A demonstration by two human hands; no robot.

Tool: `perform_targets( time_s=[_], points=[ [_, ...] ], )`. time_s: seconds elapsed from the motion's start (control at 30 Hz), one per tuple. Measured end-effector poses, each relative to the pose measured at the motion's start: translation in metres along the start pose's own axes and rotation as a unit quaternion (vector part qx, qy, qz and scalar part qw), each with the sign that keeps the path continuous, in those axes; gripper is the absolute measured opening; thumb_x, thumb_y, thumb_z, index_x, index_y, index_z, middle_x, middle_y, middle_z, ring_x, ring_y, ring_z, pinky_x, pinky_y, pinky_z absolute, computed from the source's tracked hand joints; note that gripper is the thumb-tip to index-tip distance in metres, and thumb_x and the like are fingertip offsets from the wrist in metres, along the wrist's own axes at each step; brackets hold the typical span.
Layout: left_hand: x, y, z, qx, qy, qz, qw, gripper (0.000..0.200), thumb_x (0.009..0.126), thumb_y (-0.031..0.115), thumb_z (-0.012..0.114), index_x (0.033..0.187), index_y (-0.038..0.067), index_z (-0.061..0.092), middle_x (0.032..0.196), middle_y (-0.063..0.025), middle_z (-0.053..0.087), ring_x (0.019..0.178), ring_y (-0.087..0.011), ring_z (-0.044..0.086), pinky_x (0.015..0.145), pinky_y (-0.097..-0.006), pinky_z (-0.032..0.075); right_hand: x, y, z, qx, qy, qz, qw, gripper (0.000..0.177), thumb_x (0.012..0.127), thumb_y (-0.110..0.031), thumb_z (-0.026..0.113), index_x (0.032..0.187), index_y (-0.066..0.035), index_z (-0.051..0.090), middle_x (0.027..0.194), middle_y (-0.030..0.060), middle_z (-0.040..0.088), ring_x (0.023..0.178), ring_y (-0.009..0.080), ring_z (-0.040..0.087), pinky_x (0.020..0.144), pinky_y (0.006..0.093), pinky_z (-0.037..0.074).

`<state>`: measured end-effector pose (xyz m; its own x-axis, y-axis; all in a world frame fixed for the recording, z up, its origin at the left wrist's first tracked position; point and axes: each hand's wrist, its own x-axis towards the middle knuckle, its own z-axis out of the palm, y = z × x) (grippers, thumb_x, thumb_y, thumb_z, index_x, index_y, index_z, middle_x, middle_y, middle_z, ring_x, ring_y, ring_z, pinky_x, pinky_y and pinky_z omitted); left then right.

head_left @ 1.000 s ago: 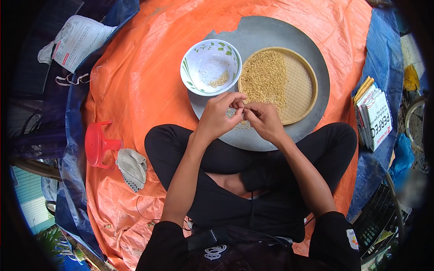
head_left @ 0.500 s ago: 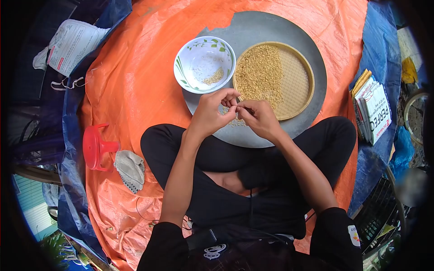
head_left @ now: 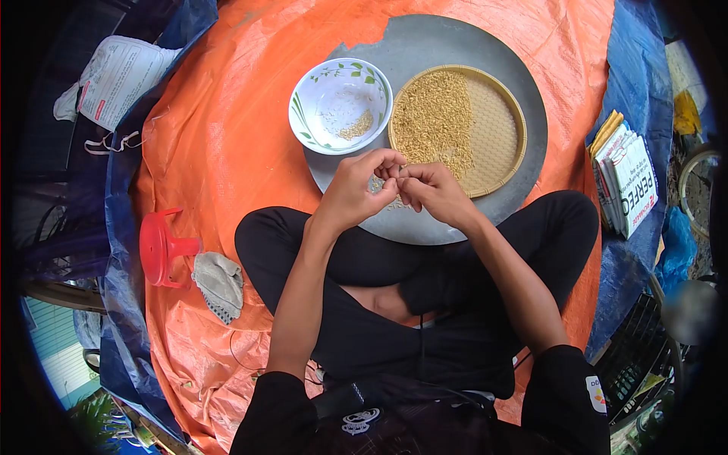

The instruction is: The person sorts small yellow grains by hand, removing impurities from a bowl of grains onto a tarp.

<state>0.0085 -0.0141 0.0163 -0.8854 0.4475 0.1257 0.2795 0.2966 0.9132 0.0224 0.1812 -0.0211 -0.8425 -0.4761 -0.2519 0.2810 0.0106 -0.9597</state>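
Grain [head_left: 431, 114] lies in the basket [head_left: 497, 133], just beyond the right hand [head_left: 434, 193], the nearer one; the left hand [head_left: 355, 189] is closer to the bowl [head_left: 322, 92]. Their fingertips are together; whether they pinch anything cannot be told.

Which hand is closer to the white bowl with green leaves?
Left. The left hand is just below the bowl in the picture; the right hand is farther away, to the bowl's lower right.

The left forearm [head_left: 302, 303] and right forearm [head_left: 517, 284] extend forward, converging. The left hand [head_left: 355, 191] has curled fingers, thumb directed inward. The right hand [head_left: 444, 199] is bent inward, fingertips close to the left thumb. Legs [head_left: 557, 227] are folded.
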Motion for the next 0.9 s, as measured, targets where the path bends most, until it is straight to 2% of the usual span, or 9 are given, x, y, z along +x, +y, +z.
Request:
perform_targets(
  time_s=[0.27, 0.5, 0.6, 0.9],
  points=[
    [-0.001, -0.001, -0.002, -0.018, -0.014, 0.007, 1.000, 0.033, 0.083, 0.000, 0.073, 0.115, -0.001, 0.067, 0.090, -0.0033, 0.071, 0.084, -0.0112, 0.065, 0.078, -0.0274, 0.051, 0.000, -0.005, -0.003, 0.091, -0.030, 0.012, 0.995, 0.023, 0.096, -0.018, 0.055, 0.084, -0.004, 0.070, 0.069, 0.0013, 0.061, 0.061, 0.0063, 0.054, 0.055, 0.0227, 0.043],
    [-0.001, 0.002, -0.003, -0.017, -0.012, -0.003, 1.000, 0.033, 0.081, -0.002, 0.071, 0.114, -0.001, 0.067, 0.090, -0.0033, 0.072, 0.083, -0.0108, 0.065, 0.078, -0.0272, 0.051, 0.001, -0.002, -0.004, 0.071, -0.012, 0.018, 0.997, 0.023, 0.093, -0.017, 0.056, 0.081, -0.004, 0.072, 0.069, 0.0007, 0.061, 0.061, 0.0060, 0.054, 0.055, 0.0226, 0.042],
    [-0.001, 0.004, -0.004, -0.007, -0.014, 0.019, 1.000, 0.033, 0.080, -0.002, 0.071, 0.112, -0.001, 0.068, 0.091, -0.0042, 0.072, 0.083, -0.0113, 0.066, 0.078, -0.0273, 0.051, 0.001, -0.002, -0.003, 0.066, 0.005, 0.019, 0.998, 0.024, 0.093, -0.018, 0.057, 0.080, -0.004, 0.072, 0.068, 0.0002, 0.061, 0.061, 0.0058, 0.053, 0.055, 0.0226, 0.042],
    [-0.002, 0.002, 0.008, 0.095, 0.031, 0.059, 0.993, 0.029, 0.079, -0.001, 0.072, 0.108, 0.003, 0.069, 0.087, -0.0054, 0.070, 0.080, -0.0146, 0.067, 0.071, -0.0285, 0.051, 0.002, -0.001, -0.004, 0.059, 0.026, 0.027, 0.998, 0.025, 0.089, -0.019, 0.056, 0.075, -0.004, 0.070, 0.067, -0.0004, 0.062, 0.060, 0.0056, 0.053, 0.054, 0.0227, 0.041]
  ],
)
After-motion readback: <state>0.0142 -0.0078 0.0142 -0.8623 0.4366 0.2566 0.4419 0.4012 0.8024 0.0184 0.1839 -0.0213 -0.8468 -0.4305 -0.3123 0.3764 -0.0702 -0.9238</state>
